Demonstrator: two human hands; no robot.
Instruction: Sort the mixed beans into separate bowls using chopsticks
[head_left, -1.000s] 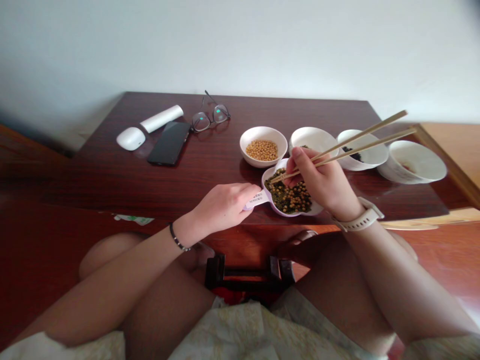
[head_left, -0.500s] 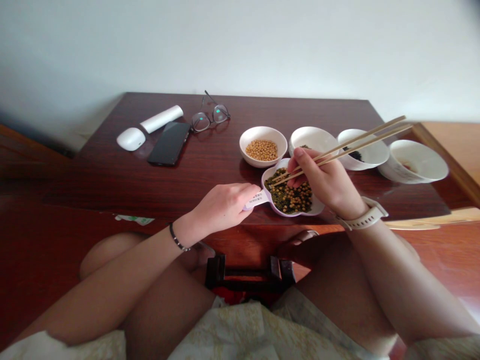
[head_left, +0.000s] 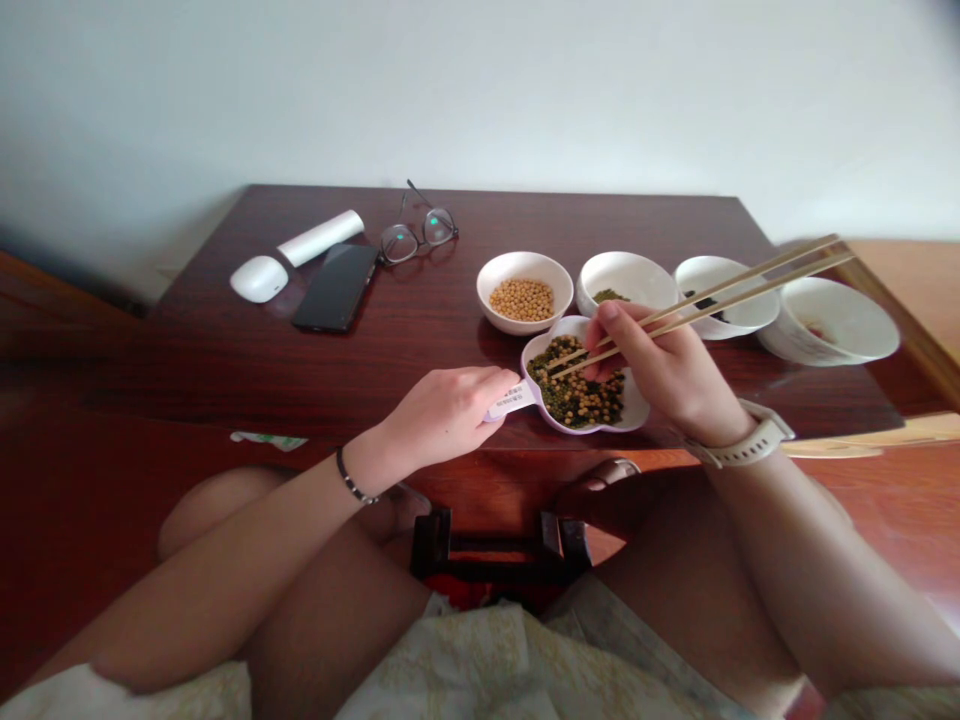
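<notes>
A pale purple flower-shaped dish (head_left: 636, 408) holds mixed yellow and dark green beans at the table's near edge. My left hand (head_left: 446, 412) is closed on the dish's short handle (head_left: 511, 400). My right hand (head_left: 667, 372) grips a pair of wooden chopsticks (head_left: 735, 287), their tips down among the beans in the dish. Just behind the dish stand a white bowl of yellow beans (head_left: 525, 291) and a white bowl with a few green beans (head_left: 626, 280).
Two more white bowls (head_left: 724, 295) (head_left: 829, 320) sit to the right on the dark wooden table (head_left: 420, 330). At the back left lie a white mouse (head_left: 259, 278), a white cylinder (head_left: 321, 237), a black phone (head_left: 337, 287) and glasses (head_left: 418, 232). My knees are below the table.
My right hand has shifted slightly right and the chopstick tips have moved a little within the dish. My left hand stays on the handle.
</notes>
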